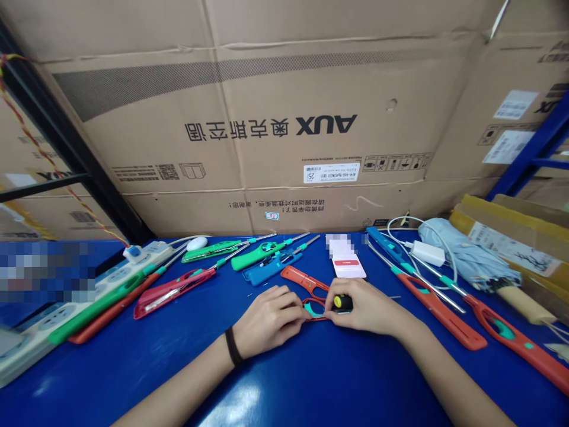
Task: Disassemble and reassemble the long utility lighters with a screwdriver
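Both sets of fingers are closed: your right hand (371, 307) is clamped round a yellow-and-black screwdriver (342, 302), and your left hand (267, 320) curls on an orange lighter (316, 309) at lower centre, between them. An orange casing (304, 280) lies just above. More lighters (175, 290) fan across the blue table (178, 370), with a power strip (151, 254) at left and a folded umbrella (466, 252) at upper right.

lighters (175, 289) lie on the bench (146, 379), a power strip (44, 329) left, umbrella (466, 252) right.
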Demonstrator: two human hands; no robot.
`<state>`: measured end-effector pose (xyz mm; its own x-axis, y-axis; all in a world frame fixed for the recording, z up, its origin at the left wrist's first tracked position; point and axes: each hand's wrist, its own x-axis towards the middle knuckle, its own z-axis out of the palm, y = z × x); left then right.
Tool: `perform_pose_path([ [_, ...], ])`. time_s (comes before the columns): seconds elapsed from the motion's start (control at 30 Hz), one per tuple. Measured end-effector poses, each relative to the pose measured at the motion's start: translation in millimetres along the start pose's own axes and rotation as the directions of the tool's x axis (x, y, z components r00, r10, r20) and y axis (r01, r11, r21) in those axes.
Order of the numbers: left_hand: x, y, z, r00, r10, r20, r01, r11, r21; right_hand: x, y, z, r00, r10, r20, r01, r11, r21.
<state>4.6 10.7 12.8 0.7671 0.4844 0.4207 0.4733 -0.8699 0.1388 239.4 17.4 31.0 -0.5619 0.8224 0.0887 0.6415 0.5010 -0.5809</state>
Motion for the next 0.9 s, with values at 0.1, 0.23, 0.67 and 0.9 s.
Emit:
perform_pose_path([
  [0.1, -0.3, -1.1, 0.9, 1.000, 0.010, -0.009, -0.010, 1.000, 0.012, 0.5, 0.1, -0.2, 1.000, 0.001, 0.008, -0.001, 1.000, 0.002],
  [0.23, -0.1, -1.1, 1.3, 1.000, 0.012, -0.014, -0.012, 1.000, 0.012, 1.5, 1.6, 1.0, 1.000, 0.009, 0.003, -0.009, 1.000, -0.005],
  [0.67, 0.3, 2.7, 1.1, 0.997, 0.066, -0.035, -0.062, 0.993, 0.095, 2.4, 0.7, 3.6, 0.999, 0.036, -0.005, -0.036, 0.998, -0.043],
  [0.9, 1.9, 5.3, -2.3, 0.999, 0.033, 0.003, -0.034, 0.997, 0.069, 2.0, -0.9, 2.3, 0.999, 0.035, -0.002, -0.035, 0.997, -0.071],
])
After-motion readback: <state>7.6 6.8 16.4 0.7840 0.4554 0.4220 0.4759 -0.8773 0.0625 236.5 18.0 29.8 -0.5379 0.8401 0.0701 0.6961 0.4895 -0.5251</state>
